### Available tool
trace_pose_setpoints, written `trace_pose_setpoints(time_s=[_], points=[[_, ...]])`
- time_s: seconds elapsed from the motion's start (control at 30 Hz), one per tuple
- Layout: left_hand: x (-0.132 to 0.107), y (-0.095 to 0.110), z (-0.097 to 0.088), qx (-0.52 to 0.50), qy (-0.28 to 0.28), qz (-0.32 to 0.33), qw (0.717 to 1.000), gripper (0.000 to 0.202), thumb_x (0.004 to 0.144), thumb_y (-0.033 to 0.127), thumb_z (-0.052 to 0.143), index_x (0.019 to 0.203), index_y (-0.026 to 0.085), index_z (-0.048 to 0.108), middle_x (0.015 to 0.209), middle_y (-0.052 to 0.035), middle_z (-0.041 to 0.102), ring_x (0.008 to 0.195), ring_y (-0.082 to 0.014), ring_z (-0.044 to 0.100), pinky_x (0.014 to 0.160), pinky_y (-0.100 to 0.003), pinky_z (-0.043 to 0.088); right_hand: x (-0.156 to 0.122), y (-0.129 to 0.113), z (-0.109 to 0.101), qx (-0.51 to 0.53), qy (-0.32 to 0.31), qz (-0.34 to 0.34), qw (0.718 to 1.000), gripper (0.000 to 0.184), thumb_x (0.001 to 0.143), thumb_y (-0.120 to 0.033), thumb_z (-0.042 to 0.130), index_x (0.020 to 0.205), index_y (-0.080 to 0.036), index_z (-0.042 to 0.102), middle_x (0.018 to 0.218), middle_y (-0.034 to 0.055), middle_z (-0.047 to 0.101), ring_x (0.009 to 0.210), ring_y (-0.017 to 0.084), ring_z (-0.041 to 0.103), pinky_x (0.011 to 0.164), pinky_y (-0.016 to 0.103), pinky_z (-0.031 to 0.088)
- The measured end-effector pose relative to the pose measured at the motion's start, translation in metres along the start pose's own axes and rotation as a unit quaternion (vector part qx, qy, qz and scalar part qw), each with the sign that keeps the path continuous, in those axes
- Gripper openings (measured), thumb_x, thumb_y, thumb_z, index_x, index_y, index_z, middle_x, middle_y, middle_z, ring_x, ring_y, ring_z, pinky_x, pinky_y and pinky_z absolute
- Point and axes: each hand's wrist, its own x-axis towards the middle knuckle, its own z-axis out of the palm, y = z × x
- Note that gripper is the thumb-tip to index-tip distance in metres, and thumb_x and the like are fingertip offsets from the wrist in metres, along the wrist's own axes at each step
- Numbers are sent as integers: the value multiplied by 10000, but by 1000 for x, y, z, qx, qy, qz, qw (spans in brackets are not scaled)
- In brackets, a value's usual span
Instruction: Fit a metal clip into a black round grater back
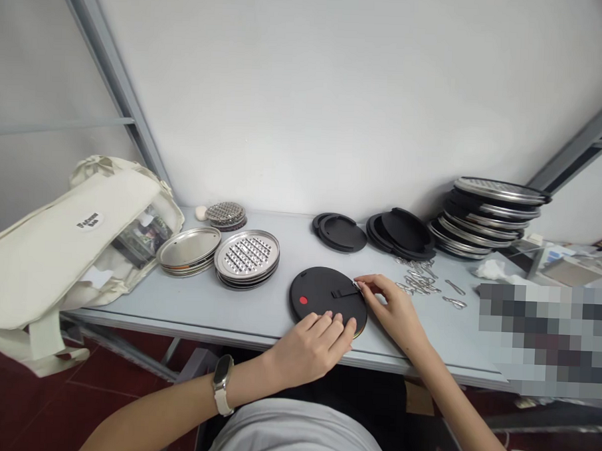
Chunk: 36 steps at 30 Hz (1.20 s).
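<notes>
A round black disc [322, 298] lies on the pale table [257, 317], with a red dot [303, 300] and a small black strap [344, 293] on its face. A thin metal rim shows under its near edge. My left hand [313, 346] holds the disc's near edge, fingers spread over the top. My right hand [392, 310] pinches a small silver wire clip [357, 284] at the disc's far right rim. Several loose wire clips [415, 280] lie just beyond my right hand.
Stacks of perforated metal graters [247, 258], plain metal discs [187, 250] and black discs [400, 233] line the wall side of the table. A taller mixed stack [491, 217] stands at the right. A cream canvas bag [65, 242] overhangs the left end.
</notes>
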Motion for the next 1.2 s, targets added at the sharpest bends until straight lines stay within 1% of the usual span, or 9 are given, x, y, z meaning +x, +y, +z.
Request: trace_pose_setpoints(time_s=[0.2,0.33,0.47,0.77,1.0,1.2], points=[[1,0,-1,-3,7,-2,1000,347,1018,288,477,1300,104,564,1153,-113,651,1016,-196,606,827,-313,438,-1,-4,0,-14,-21,17,1000,216,953,-385,455,1000,-213,578,730,12,620,666,176,591,641,295,477],[1,0,-1,-6,12,-1,1000,352,1012,287,495,1297,94,564,1142,-109,653,1012,-200,607,830,-319,435,-2,-8,0,-13,-32,17,999,199,960,-377,431,1006,-218,543,684,-5,590,629,168,573,614,282,464],[0,0,0,-2,3,3,1000,369,1007,295,503,1311,92,548,1157,-120,645,1018,-206,616,830,-319,435,-2,-8,0,-20,-38,21,999,190,961,-368,416,1005,-223,529,654,-13,573,592,167,553,575,278,444],[0,0,0,-1,-6,4,1000,383,1004,304,507,1323,93,532,1168,-131,639,1027,-214,619,822,-312,436,-3,-5,2,-22,-52,15,998,181,952,-333,402,1053,-223,503,602,-45,509,528,157,513,542,267,418],[1,0,0,-5,5,0,1000,359,1008,291,500,1306,98,554,1151,-122,647,1007,-204,615,820,-315,437,-3,-7,1,-30,-64,27,997,161,943,-327,401,1031,-229,494,565,-66,464,495,152,488,522,259,388],[0,0,-1,-1,-13,6,1000,382,1007,301,500,1327,95,529,1175,-133,635,1029,-213,615,824,-314,435,-2,-9,2,-27,-57,29,998,160,934,-339,407,1006,-225,492,552,-74,434,491,152,481,523,259,390]])
